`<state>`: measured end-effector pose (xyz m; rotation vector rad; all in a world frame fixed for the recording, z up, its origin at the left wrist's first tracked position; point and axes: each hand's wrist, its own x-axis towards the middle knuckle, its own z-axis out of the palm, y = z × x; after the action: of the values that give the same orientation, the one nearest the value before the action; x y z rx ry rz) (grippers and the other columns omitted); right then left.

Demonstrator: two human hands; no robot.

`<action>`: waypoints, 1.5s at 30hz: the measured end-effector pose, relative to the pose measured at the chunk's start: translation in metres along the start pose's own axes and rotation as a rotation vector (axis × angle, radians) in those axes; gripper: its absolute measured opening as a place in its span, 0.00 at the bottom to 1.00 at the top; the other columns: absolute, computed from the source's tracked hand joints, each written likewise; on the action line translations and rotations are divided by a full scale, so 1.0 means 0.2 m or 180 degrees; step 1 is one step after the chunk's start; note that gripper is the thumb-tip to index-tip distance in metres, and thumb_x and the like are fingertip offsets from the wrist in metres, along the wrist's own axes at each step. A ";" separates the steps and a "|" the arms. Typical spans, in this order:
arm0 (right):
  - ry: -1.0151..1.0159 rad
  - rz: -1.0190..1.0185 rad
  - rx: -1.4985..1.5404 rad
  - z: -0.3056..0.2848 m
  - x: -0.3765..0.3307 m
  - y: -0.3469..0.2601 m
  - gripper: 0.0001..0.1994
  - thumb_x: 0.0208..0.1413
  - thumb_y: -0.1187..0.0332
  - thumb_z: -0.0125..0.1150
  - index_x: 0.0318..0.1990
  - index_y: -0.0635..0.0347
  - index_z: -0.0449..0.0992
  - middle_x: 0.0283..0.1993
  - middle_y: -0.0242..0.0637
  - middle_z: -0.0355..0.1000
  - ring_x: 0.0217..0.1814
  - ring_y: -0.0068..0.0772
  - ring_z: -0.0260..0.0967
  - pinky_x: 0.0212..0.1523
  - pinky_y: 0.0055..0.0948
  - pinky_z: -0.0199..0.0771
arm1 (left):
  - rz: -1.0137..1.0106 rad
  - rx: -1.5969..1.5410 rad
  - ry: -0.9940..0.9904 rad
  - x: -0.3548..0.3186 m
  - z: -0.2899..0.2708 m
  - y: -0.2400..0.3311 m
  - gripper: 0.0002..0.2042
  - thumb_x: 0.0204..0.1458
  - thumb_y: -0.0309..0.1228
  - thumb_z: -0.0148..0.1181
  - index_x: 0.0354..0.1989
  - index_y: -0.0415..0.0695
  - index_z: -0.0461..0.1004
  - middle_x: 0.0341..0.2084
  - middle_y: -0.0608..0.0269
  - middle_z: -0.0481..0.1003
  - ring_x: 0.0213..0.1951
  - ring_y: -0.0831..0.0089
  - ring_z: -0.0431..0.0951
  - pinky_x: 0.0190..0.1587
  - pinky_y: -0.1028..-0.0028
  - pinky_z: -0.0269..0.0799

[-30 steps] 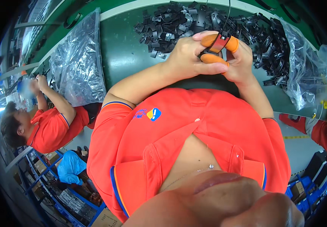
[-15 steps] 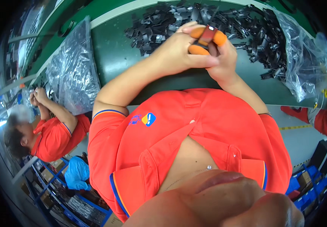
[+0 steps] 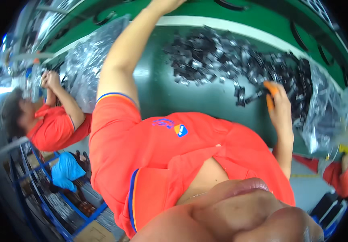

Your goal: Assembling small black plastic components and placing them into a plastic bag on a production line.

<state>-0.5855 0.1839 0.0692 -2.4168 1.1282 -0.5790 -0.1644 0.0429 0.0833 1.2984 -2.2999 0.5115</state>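
Observation:
My left arm stretches far across the green bench, and my left hand [image 3: 166, 5] is cut by the top edge of the view, so its fingers and anything in them are hidden. To the right, my right hand [image 3: 280, 103] is at the near edge of a heap of parts. Orange finger covers [image 3: 270, 101] sit on its thumb and a fingertip. Between those tips lies the end of a small black part [image 3: 255, 96], which the hand seems to pinch. The heap of small, shiny black parts [image 3: 206, 56] spreads over the bench beyond.
Clear plastic sheeting [image 3: 327, 121] lies at the right, with more plastic sheeting [image 3: 85, 60] at the left. A green-topped bench [image 3: 153, 92] has a pale raised strip [image 3: 230, 25] at its back. A co-worker in red [image 3: 57, 125] sits at the left; another red sleeve [image 3: 337, 177] shows at right.
My hands have parted from around a dark reddish piece held before me. The left has reached forward to the far edge; the right has moved right and nearer, beside the black heap.

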 end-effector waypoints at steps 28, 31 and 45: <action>0.1851 0.1280 0.2842 0.11 -0.02 -0.24 0.11 0.54 0.73 0.55 0.43 0.62 0.65 0.30 0.29 0.64 0.27 0.16 0.59 0.28 0.16 0.58 | -0.2847 -0.0151 -0.0144 -0.13 0.21 -0.61 0.19 0.49 0.28 0.50 0.52 0.47 0.62 0.38 0.40 0.73 0.43 0.49 0.73 0.47 0.61 0.69; 0.1555 0.1020 0.3174 0.11 0.05 -0.27 0.09 0.55 0.72 0.53 0.42 0.62 0.64 0.29 0.30 0.62 0.26 0.18 0.58 0.27 0.18 0.58 | -0.2079 -0.2064 0.1141 -0.07 -0.03 -0.41 0.20 0.51 0.29 0.50 0.54 0.44 0.60 0.37 0.48 0.72 0.40 0.61 0.74 0.43 0.68 0.70; 0.1275 -0.0078 0.5029 0.00 0.24 -0.44 0.12 0.55 0.73 0.53 0.46 0.60 0.63 0.28 0.31 0.62 0.23 0.21 0.57 0.25 0.22 0.57 | -0.1949 -0.5476 0.1558 -0.13 -0.67 0.83 0.24 0.49 0.25 0.52 0.56 0.42 0.59 0.35 0.62 0.69 0.36 0.74 0.71 0.42 0.73 0.68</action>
<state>-0.5028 0.1974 0.1248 -0.9382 0.3556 -1.3150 -0.2690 0.2117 0.1629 0.6461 -1.0109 -1.0378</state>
